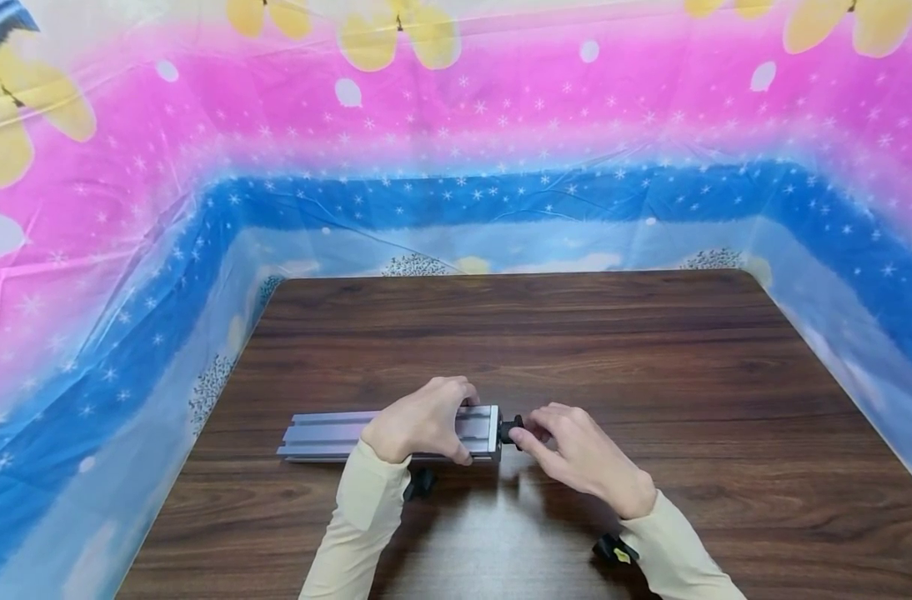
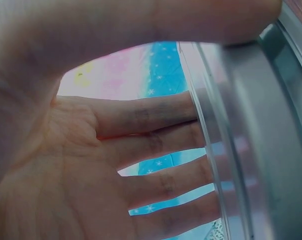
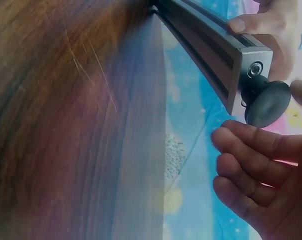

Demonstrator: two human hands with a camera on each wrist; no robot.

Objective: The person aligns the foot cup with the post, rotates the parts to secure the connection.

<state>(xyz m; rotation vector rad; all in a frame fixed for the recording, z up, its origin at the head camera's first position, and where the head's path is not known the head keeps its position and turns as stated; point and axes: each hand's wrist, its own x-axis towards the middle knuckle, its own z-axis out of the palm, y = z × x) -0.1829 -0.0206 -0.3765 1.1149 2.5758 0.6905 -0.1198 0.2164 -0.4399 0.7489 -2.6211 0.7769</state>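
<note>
Head view: left hand (image 1: pixel 423 422) grips the grey slotted aluminium bar (image 1: pixel 336 433); right hand (image 1: pixel 579 454) pinches the small black knob (image 1: pixel 510 430). Best keep bar steady, turn straight.

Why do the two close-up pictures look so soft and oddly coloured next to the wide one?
Head view: evenly lit and sharp, the table showing a pale glare patch near the left hand and right hand. Left wrist view: the palm fills the frame, blurred, the aluminium rail smeared. Right wrist view: the wood is blurred with a purplish sheen; the black knob is fairly sharp.
</note>
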